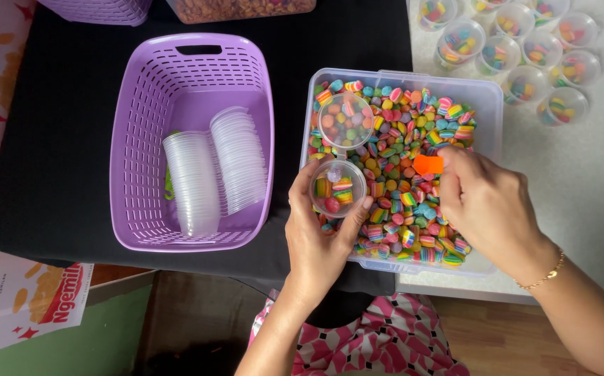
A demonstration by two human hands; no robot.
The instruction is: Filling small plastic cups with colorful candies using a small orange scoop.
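Pink patterned cloth [392, 334] nearest, at bottom edge, cut off. Left hand [319, 233] curled round small clear cup [338, 186], holding it over near-left corner of clear tub [486, 94]; cup with a few striped candies inside, hinged lid [345, 120] flipped open above it. Right hand [486, 202] over tub, fingers closed on orange scoop [428, 164]; scoop mostly hidden by fingers, shape hard to tell. Thin gold bracelet [542, 277] on right wrist. Tub full of rainbow candies [403, 139], near edge partly covered by both hands. Black cloth [58, 139] under tub and purple basket [190, 69]. Basket left of tub, holding two rows of stacked empty cups [215, 167]; something green behind stack, mostly hidden. Filled cups [518, 42] grouped top right on pale speckled surface [581, 181], some cut off by top edge. Second purple basket and a container of brownish bits at top, cropped. Printed red-and-white sheet [9, 292] at left, green floor below it.
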